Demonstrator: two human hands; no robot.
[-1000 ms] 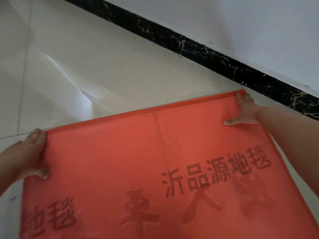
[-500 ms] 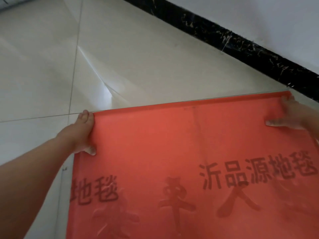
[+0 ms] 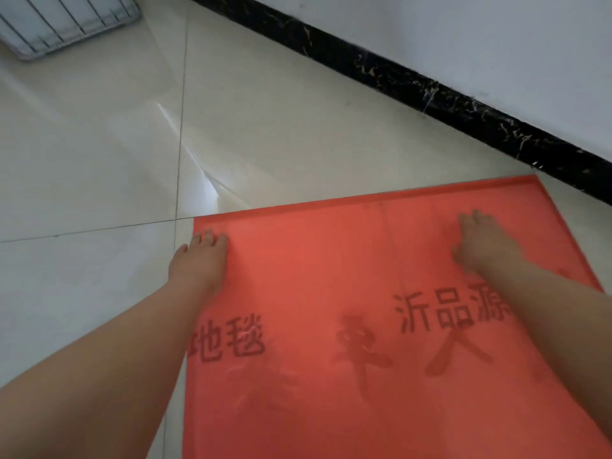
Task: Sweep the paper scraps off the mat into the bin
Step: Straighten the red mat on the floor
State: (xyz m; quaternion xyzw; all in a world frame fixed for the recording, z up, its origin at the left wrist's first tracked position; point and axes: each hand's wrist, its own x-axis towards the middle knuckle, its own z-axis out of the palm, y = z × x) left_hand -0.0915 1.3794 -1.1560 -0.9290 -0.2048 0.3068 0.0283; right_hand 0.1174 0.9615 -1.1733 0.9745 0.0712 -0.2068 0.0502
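Note:
A red mat (image 3: 331, 276) with dark printed characters lies flat on the pale tiled floor, its far edge toward the wall. My left hand (image 3: 198, 263) rests palm down on the mat's far left corner, fingers straight. My right hand (image 3: 480, 241) lies flat on the mat near its far right corner. No paper scraps show on the mat. A pale slatted bin (image 3: 63, 21) stands at the top left, partly cut off by the frame.
A black marble skirting (image 3: 430, 91) runs diagonally along the white wall behind the mat. Pale floor tiles (image 3: 99, 160) stretch between the mat and the slatted bin.
Both hands let go of the mat's far corners and now lie flat on it. The mat has come down onto the floor, and the view has shifted so the bin shows.

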